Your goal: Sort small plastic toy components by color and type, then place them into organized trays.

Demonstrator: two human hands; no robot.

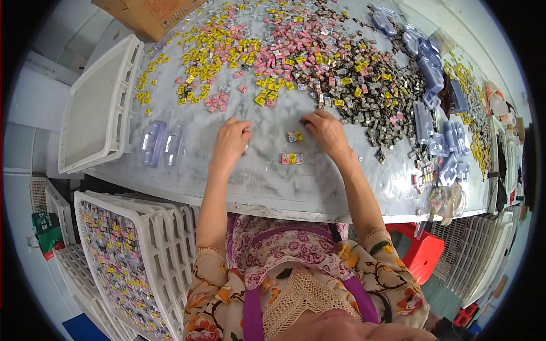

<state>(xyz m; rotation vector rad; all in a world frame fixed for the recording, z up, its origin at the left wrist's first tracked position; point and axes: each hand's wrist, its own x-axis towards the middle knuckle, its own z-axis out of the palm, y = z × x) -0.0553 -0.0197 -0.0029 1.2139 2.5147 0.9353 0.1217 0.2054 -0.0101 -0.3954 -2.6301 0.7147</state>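
Observation:
My left hand (230, 138) is closed over the table, with a small block partly showing at its fingertips; its colour is hard to make out. My right hand (326, 132) pinches a small dark block (304, 121) between thumb and fingers. Between the hands lies a little group of yellow and dark blocks (294, 137). Nearer to me is a short row of pink and yellow blocks (292, 158). Beyond both hands spreads a big heap of small blocks: yellow ones (202, 65) to the left, pink ones (284, 54) in the middle, dark ones (387, 96) to the right.
Clear plastic cases (154, 143) lie left of my left hand, and several more cases (430, 74) line the right side. A white tray (94, 108) leans at the table's left end. Below stand stacked white crates (151, 244) and a red stool (424, 253). A cardboard box (145, 17) sits far left.

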